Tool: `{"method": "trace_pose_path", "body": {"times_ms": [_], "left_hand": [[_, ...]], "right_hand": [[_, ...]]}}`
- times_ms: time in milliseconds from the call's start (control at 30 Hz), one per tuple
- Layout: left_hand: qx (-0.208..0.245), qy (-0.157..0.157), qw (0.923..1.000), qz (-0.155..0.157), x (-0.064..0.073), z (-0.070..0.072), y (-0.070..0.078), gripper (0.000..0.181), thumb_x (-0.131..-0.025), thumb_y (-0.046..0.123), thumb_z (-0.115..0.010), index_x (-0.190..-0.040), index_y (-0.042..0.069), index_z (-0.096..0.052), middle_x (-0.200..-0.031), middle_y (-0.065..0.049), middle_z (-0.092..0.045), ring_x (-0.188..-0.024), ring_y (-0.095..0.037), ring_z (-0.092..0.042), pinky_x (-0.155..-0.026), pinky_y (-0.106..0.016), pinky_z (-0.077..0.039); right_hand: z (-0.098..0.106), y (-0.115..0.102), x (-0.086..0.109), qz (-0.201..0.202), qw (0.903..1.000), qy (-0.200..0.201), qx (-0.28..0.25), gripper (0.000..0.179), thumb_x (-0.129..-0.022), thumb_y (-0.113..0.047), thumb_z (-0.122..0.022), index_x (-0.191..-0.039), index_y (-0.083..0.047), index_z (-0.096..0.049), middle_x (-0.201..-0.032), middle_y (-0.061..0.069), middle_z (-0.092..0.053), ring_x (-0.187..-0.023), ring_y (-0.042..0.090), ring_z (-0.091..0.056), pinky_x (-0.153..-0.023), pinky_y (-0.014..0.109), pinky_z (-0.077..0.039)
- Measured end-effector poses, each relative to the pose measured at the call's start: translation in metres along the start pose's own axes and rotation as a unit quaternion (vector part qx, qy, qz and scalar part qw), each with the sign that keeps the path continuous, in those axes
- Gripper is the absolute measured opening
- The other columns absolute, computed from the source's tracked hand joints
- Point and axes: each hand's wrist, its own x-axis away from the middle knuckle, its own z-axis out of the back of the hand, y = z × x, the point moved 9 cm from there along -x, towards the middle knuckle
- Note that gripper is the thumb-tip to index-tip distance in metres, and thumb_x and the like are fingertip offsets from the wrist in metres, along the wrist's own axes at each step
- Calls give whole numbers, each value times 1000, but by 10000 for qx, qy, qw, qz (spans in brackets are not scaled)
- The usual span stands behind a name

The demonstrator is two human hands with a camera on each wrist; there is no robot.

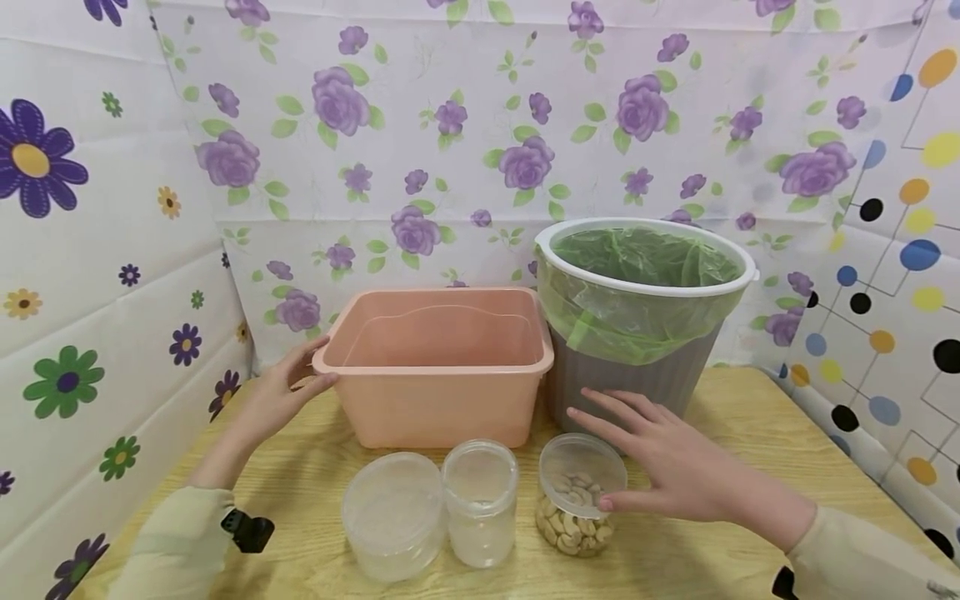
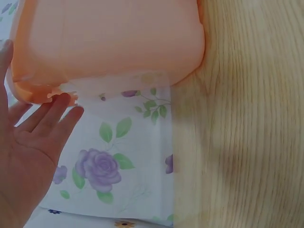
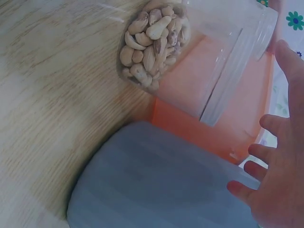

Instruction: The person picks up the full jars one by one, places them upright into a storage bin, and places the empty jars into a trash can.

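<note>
From my remote seat I see two bare hands over a wooden tabletop [image 1: 288, 517]. The left hand [image 1: 273, 400] is at the left front corner of a pink tub [image 1: 435, 408], its fingers extended and touching the rim without clenching it. The tub stands upright at the back, just left of a grey bin [image 1: 645, 383] lined with a green bag [image 1: 637, 325]. The right hand [image 1: 667, 462] hovers apart from a clear jar of cashews [image 1: 577, 500], its fingers spread and released, with the thumb nearest the lid. That jar stands upright in front of the bin, partly filled. To its left I see a tall jar [image 1: 480, 504] and, just beside that, a wide jar [image 1: 393, 517], both clear. Flowered cloth [image 1: 450, 167] hangs behind.
</note>
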Motion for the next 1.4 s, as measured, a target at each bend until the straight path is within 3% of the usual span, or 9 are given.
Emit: {"method": "trace_pose_path", "body": {"times_ms": [67, 200, 300, 367, 500, 700, 933, 1100, 1400], "left_hand": [[498, -31, 9987, 40, -1, -4, -2, 67, -102, 32, -53, -158, 14, -21, -156, -24, -34, -123, -17, -59, -100, -41, -54], [1511, -49, 9883, 195, -3, -12, -7, 66, -105, 28, -48, -159, 10, -15, -156, -27, -29, -123, -10, -53, -93, -27, -56], [1903, -19, 9808, 432, -2, -16, -10, 68, -105, 31, -46, -160, 14, -9, -154, -26, -29, -125, -18, -49, -94, -33, -57], [2041, -4, 9773, 562, -1, -17, -12, 69, -105, 32, -45, -160, 18, -7, -153, -25, -28, -119, -8, -50, -93, -32, -57], [2226, 47, 9725, 685, 0, -16, -10, 70, -105, 32, -47, -161, 21, -7, -152, -24, -28, -111, 4, -50, -92, -30, -57], [2409, 58, 9677, 741, 1, -16, -10, 71, -104, 29, -49, -161, 18, -8, -151, -23, -27, -110, 5, -51, -92, -31, -57], [2463, 82, 9663, 746, 1, -14, -12, 70, -103, 26, -51, -161, 18, -10, -147, -21, -28, -111, 0, -50, -91, -31, -58], [2524, 88, 9648, 739, 1, -15, -9, 69, -103, 26, -51, -161, 19, -12, -147, -20, -28, -111, 1, -51, -92, -32, -57], [2621, 81, 9621, 751, 2, -15, -10, 68, -104, 26, -51, -161, 20, -13, -149, -17, -27, -111, 4, -52, -92, -32, -57]], "right_hand": [[-2, -1, -1, -5, 10000, 7, -48, 92, -83, -73, -58, -158, -38, -18, -163, 0, -27, -145, 28, -33, -105, 57, -43], [-5, -1, -3, -22, 9999, -26, -121, 90, -84, -74, -56, -157, -38, -18, -162, 2, -30, -144, 28, -35, -104, 56, -44], [-7, -1, -4, -67, 9998, -87, -189, 90, -84, -74, -56, -157, -39, -18, -162, 1, -31, -143, 26, -36, -103, 55, -45], [-9, 1, -4, -146, 9993, -186, -302, 90, -84, -75, -55, -157, -40, -17, -161, 0, -32, -142, 23, -36, -101, 53, -47], [-14, 5, -6, -354, 9957, -466, -714, 88, -84, -76, -54, -156, -43, -16, -161, -1, -32, -141, 23, -39, -96, 51, -51], [-24, 6, -12, -451, 9874, -883, -1234, 88, -82, -74, -59, -155, -36, -29, -156, 6, -40, -138, 35, -45, -100, 58, -48], [-26, -1, -22, -129, 9900, -1003, -983, 87, -78, -75, -64, -145, -22, -49, -138, 3, -56, -122, 22, -59, -94, 46, -54], [-27, -3, -23, -144, 9872, -1247, -981, 91, -73, -76, -67, -145, -24, -50, -128, -3, -58, -113, 16, -60, -90, 40, -55], [-27, -3, -26, -129, 9838, -1426, -1077, 91, -70, -73, -72, -145, -25, -50, -127, -5, -57, -112, 14, -60, -87, 38, -55]]}}
